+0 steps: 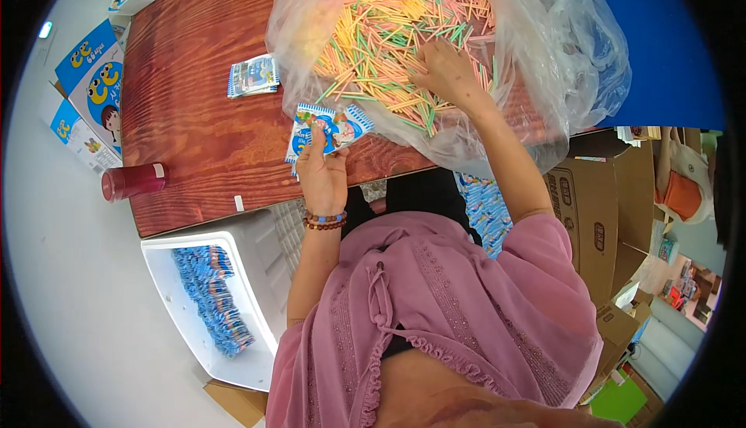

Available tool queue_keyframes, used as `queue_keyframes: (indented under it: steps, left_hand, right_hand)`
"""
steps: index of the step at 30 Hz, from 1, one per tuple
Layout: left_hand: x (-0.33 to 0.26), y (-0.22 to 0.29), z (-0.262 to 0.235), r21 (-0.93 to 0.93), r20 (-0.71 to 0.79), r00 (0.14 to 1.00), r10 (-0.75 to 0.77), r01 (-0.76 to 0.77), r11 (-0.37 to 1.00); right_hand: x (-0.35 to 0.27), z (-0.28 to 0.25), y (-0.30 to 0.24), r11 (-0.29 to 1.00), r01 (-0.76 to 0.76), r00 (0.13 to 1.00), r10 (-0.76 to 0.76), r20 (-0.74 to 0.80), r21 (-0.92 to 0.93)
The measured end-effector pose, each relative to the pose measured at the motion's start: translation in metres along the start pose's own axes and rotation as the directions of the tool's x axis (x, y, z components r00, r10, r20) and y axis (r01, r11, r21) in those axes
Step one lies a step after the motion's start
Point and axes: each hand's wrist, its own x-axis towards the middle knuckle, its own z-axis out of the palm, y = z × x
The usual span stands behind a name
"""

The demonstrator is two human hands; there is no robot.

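Note:
Blue-and-white printed packets (pixel 334 134) are pinched in my left hand (pixel 322 173), thumb on top, fanned out a little over the table's front edge. A large clear plastic bag (pixel 536 31) lies spread on the table, full of thin pink, yellow and green sticks (pixel 381 31). My right hand (pixel 447 74) reaches into the bag, its fingers bent down around some of the sticks; the fingertips are partly hidden there. A small stack of similar packets (pixel 253 76) lies on the table to the left of the bag.
The red-brown wooden table (pixel 194 132) carries a dark red cylinder (pixel 134 181) at its left edge. Printed cartons (pixel 97 78) stand beyond. Below, a white bin (pixel 264 272) holds rows of packets (pixel 210 296). A cardboard box (pixel 590 218) stands at my right.

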Motion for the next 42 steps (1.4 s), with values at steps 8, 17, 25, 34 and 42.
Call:
queue_keyframes:
  steps: [8, 17, 25, 34, 42]
  left_hand:
    - [0.0, 0.0, -0.005, 0.002, 0.011, 1.0, 0.015, -0.015, 1.0]
    - [-0.003, 0.002, 0.001, -0.008, 0.001, 1.0, -0.004, 0.004, 1.0]
    - [-0.002, -0.001, -0.001, -0.001, -0.014, 1.0, -0.016, 0.016, 1.0]
    - [-0.002, -0.004, -0.008, 0.04, 0.004, 1.0, -0.026, 0.026, 0.999]
    - [0.0, -0.005, -0.006, 0.022, 0.013, 0.999, -0.032, 0.031, 0.999]
  right_hand:
    - [0.002, 0.0, -0.019, 0.975, -0.182, 0.97, 0.199, 0.138, -0.128]
    - [-0.002, 0.017, -0.003, 0.987, -0.143, 0.977, 0.152, 0.15, -0.066]
    - [-0.006, 0.018, 0.023, 0.84, -0.23, 0.973, 0.195, 0.123, 0.492]
    - [-0.016, 0.002, -0.006, 0.16, -0.074, 0.946, 0.324, 0.018, 0.984]
    - [-0.026, 0.035, 0.002, 0.463, -0.051, 0.977, 0.205, -0.051, 0.885]
